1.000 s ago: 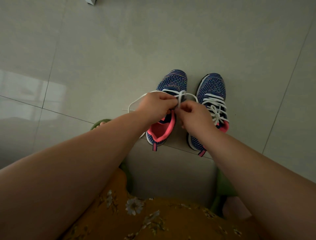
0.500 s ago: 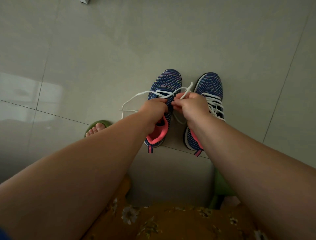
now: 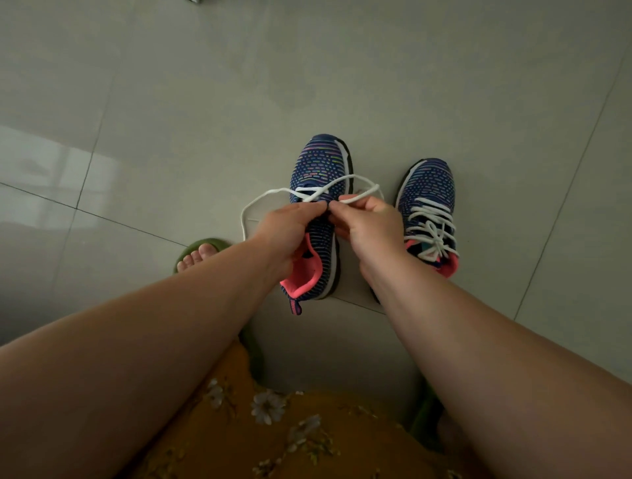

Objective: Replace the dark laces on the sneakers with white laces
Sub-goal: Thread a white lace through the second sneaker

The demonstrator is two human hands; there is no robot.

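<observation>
Two blue knit sneakers with pink linings stand on the tiled floor. The left sneaker (image 3: 319, 164) has a white lace (image 3: 273, 193) threaded only near its toe, with both ends loose. My left hand (image 3: 290, 229) holds the sneaker's tongue area and pinches the lace near an eyelet. Beside it, my right hand (image 3: 369, 222) pinches the other lace end, which loops out to the right. The right sneaker (image 3: 431, 212) is fully laced in white and tied in a bow.
My foot in a green slipper (image 3: 198, 254) rests on the floor left of the shoes. A second green slipper (image 3: 424, 417) shows at the lower right. Grey floor tiles (image 3: 171, 102) lie all around, with a small object (image 3: 196, 1) at the top edge.
The left sneaker has shifted left and away from the right one. Both hands have stayed on it; the lace end in my right hand now loops out to the right.
</observation>
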